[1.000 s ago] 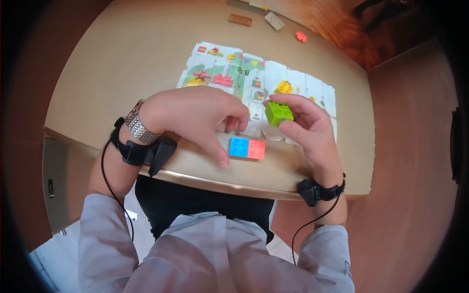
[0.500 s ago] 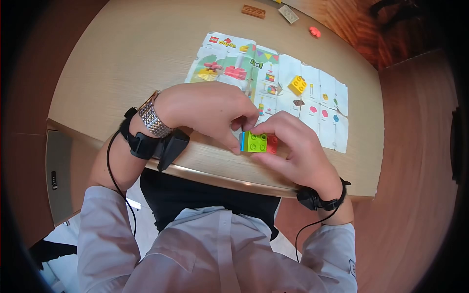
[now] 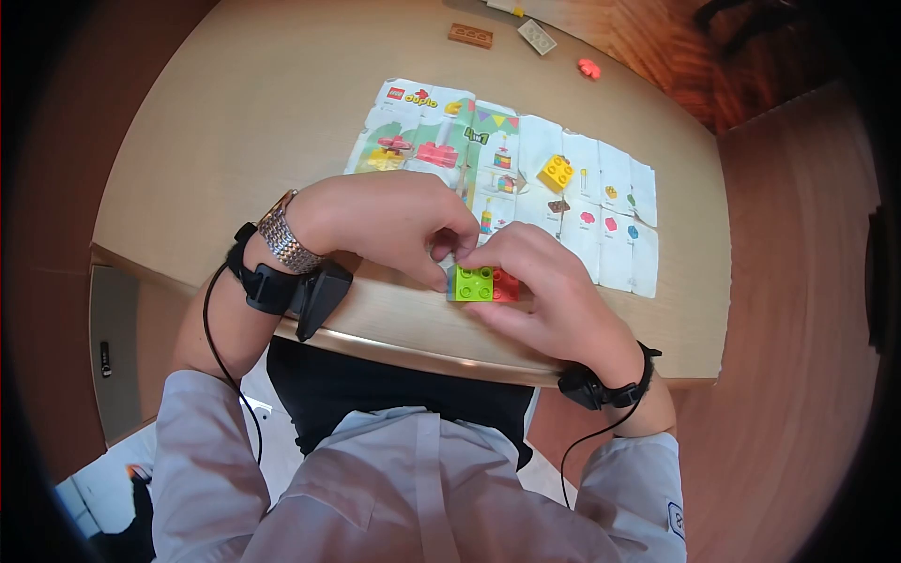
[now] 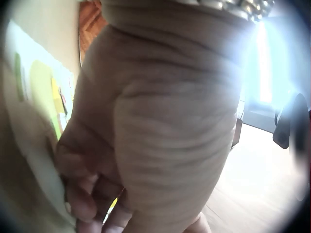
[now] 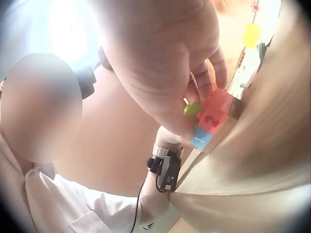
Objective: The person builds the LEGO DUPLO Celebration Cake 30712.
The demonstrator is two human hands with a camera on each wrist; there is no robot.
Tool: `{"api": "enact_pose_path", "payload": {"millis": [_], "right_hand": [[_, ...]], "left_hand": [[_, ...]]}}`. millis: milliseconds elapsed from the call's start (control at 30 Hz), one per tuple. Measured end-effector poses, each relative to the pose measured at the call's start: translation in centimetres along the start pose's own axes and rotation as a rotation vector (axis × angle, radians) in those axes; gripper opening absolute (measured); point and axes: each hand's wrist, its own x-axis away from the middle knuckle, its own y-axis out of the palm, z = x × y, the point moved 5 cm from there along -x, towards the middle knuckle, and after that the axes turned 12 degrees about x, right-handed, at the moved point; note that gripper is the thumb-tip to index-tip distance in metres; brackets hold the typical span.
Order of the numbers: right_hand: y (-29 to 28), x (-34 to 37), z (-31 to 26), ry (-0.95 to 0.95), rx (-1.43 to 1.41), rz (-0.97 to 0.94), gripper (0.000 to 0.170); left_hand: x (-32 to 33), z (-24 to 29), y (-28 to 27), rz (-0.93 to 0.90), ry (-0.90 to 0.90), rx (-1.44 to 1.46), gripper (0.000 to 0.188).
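Observation:
A lime-green toy brick (image 3: 475,284) sits across the tops of a blue brick (image 5: 200,139) and a red brick (image 3: 508,286) lying side by side near the table's front edge. My right hand (image 3: 554,291) pinches the green brick between thumb and index finger. From the other side my left hand (image 3: 385,220) holds the blue end with bent fingers and thumb. In the right wrist view the red brick shows a 2 and the blue one a 1. The left wrist view is mostly filled by the hand, with the bricks hidden.
Behind the hands lies an unfolded brick instruction sheet (image 3: 615,253), with a yellow brick (image 3: 556,173) on it. Near the far edge are a brown brick (image 3: 470,36), a pale grey brick (image 3: 537,38) and a red piece (image 3: 588,68).
The right hand has brought the green brick left and down onto the blue and red bricks. The left hand has closed in on the blue end.

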Motion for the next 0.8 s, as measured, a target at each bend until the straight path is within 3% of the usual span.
{"api": "enact_pose_path", "payload": {"millis": [133,333,433,600,667,800], "right_hand": [[-0.2,0.2,0.5,0.004,-0.023,-0.023,0.039],[-2.7,0.3,1.1,-0.041,-0.038,0.192,0.039],[-2.7,0.4,2.6,0.071,-0.03,0.266,0.025],[-3.1,0.2,4.7,0.283,-0.149,0.34,0.026],[-4.3,-0.4,4.9,0.438,0.097,0.232,0.034],[-5.3,-1.0,6.5,0.498,0.461,0.144,0.047]], "left_hand": [[0.0,-0.7,-0.2,0.028,-0.005,0.062,0.024],[-0.1,-0.4,-1.2,0.158,0.01,0.103,0.014],[-0.2,-0.5,-1.7,0.227,0.011,0.045,0.012],[-0.1,-2.0,-2.6,0.355,0.066,-0.068,0.012],[-0.1,-2.3,-2.8,0.385,0.039,-0.123,0.013],[-0.2,-2.3,-3.0,0.376,0.024,-0.133,0.014]]}}
